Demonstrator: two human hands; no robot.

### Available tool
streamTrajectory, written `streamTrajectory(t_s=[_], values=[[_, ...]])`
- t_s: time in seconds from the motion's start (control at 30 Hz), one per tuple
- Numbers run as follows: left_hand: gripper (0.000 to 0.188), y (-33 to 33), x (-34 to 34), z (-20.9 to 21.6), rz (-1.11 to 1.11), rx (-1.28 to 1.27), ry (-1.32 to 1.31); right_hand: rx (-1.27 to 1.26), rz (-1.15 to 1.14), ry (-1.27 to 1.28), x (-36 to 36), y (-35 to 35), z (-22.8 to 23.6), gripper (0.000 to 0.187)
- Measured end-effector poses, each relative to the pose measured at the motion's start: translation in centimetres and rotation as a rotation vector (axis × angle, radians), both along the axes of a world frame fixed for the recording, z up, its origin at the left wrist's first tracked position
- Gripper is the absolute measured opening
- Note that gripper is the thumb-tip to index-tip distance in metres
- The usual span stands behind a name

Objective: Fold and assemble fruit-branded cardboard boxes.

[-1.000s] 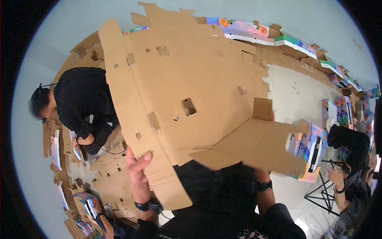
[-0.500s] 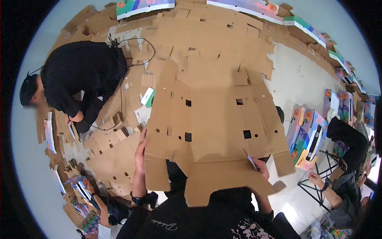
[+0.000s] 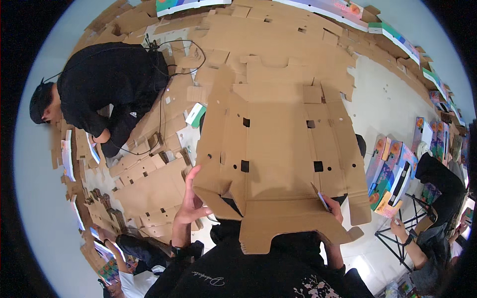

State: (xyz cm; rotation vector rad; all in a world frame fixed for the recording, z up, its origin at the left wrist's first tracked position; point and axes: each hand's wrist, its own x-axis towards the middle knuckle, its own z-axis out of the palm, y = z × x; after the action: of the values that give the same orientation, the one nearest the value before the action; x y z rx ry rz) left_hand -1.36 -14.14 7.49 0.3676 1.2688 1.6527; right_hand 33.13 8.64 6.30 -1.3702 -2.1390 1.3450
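A large unfolded cardboard box blank, plain brown on the side facing up, lies in front of me with its near edge over my lap. Square and round holes run down both its sides. My left hand is beside its near left corner, fingers apart and thumb stretched toward a flap that is bent inward. At the near right, my right hand grips the blank by a raised flap, whose outer face is purplish. The blank hides part of my right fingers.
Flattened cardboard covers much of the floor. To the left a person in black bends low, a black cable beside them. Printed boxes and a black folding stool frame stand at right, near another person's hand.
The near left flap, which hung flat toward me, is now bent up and inward. My left hand has opened away from the blank's edge. The whole view has shifted slightly.
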Motion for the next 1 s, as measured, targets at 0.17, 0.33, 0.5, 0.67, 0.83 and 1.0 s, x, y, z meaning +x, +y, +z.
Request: streamTrajectory(t_s=[0.17, 0.33, 0.5, 0.67, 0.83, 1.0], values=[[0.109, 2.2, 0.8, 0.4, -0.126, -0.184, 0.141, 0.041, 0.047, 0.085, 0.2, 0.3, -0.8, 0.06], [0.103, 5.2, 2.5, 0.3, -0.199, -0.27, 0.79, 0.172, 0.183, -0.125, 0.0, 2.3, 1.8, 0.056], [0.086, 7.1, 3.4, -0.4, -0.058, -0.283, 0.883, 0.701, 0.405, -0.499, 4.2, 8.1, 5.4, 0.06], [0.096, 7.0, 3.3, -0.6, -0.061, -0.307, 0.937, -0.371, -0.387, -0.151, 8.7, 14.0, 2.3, 0.056], [0.107, 7.1, 3.4, -1.0, -0.038, -0.298, 0.795, -0.734, -0.283, 0.339, 8.7, 14.4, 1.2, 0.069], [0.118, 7.7, 3.7, -0.8, -0.035, -0.242, 0.637, -0.703, -0.25, 0.635, 5.3, 12.1, 1.9, 0.068]])
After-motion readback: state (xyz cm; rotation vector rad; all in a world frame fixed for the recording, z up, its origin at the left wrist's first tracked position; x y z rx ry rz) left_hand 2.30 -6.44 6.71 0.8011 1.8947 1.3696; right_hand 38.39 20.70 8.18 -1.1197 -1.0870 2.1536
